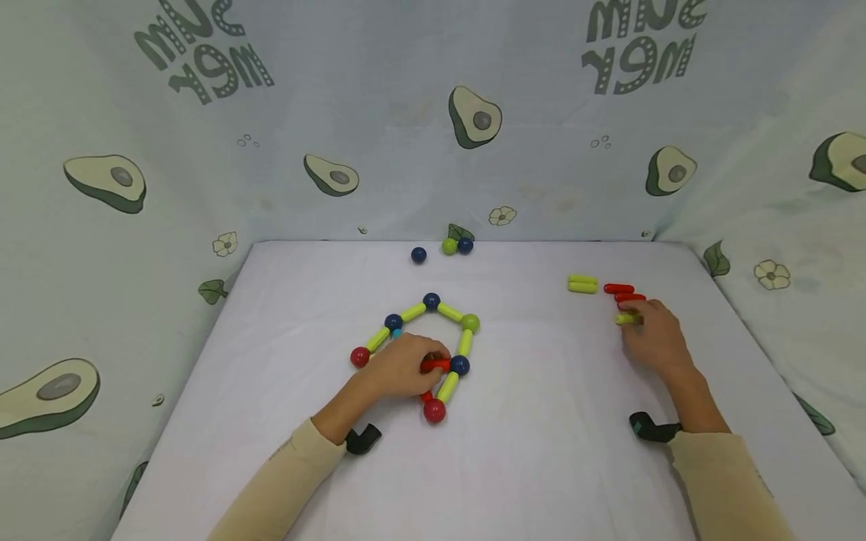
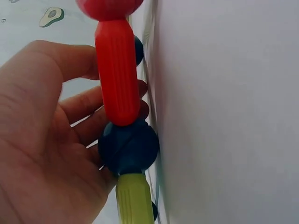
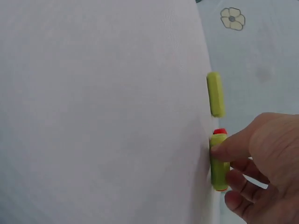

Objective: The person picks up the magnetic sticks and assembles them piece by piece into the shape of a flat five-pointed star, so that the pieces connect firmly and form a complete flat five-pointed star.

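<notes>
L hand (image 1: 406,366) grasping red plastic rod (image 1: 436,366), R hand (image 1: 652,330) pinching yellow-green plastic rod (image 1: 626,319); sideways L pull could unseat adj. glossy dark-blue ball (image 1: 460,366).

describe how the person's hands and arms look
The left hand and right hand are bare. The left sleeve and right sleeve are beige, with faint small marks. A black device shows at the left wrist, another at the right.

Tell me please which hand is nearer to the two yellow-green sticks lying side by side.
Right. The right hand is close by, to the right of these sticks; the left hand is farther away, to their left, at the ball-and-stick shape.
</notes>
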A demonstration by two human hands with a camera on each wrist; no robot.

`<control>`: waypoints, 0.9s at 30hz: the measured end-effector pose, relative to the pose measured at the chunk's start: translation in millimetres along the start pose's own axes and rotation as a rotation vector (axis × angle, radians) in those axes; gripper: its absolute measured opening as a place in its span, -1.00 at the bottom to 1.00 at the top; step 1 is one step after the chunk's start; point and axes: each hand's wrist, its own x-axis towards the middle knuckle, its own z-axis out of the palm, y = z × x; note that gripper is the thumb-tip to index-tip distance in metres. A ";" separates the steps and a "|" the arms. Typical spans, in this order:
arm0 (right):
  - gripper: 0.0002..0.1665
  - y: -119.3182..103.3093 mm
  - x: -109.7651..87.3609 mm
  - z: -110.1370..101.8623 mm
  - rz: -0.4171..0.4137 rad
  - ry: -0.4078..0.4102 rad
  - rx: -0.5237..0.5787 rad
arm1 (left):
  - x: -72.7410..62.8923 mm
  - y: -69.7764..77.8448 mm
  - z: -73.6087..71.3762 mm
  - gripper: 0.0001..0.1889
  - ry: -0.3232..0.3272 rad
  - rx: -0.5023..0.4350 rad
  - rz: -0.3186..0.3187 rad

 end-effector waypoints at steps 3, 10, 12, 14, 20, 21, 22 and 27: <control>-0.60 -0.2 -1.8 -0.5 -0.013 0.021 -0.023 | 1.8 0.6 2.6 -0.71 0.002 -0.026 0.014; -0.63 -23.2 -11.3 2.6 -0.084 -0.058 -0.006 | 4.8 1.3 7.2 -0.69 0.022 -0.016 0.027; -0.61 -35.9 -14.6 6.6 -0.124 -0.087 0.038 | 5.1 2.6 7.6 -0.63 0.031 -0.005 0.035; -0.58 -48.6 -17.4 11.6 -0.179 -0.112 0.072 | 5.5 4.0 8.2 -0.58 0.041 0.007 0.047; -0.59 -83.2 -24.2 31.9 -0.283 -0.180 0.129 | 5.3 4.2 11.8 -0.59 0.049 0.035 0.050; -0.61 -87.9 -25.5 35.4 -0.302 -0.190 0.131 | 5.1 3.8 12.4 -0.59 0.047 0.038 0.045; -0.63 -93.0 -27.0 38.6 -0.321 -0.198 0.136 | 4.9 3.5 12.9 -0.59 0.046 0.039 0.041; -0.69 -119.6 -35.7 51.2 -0.392 -0.243 0.152 | 4.0 3.9 12.9 -0.61 0.052 0.011 0.040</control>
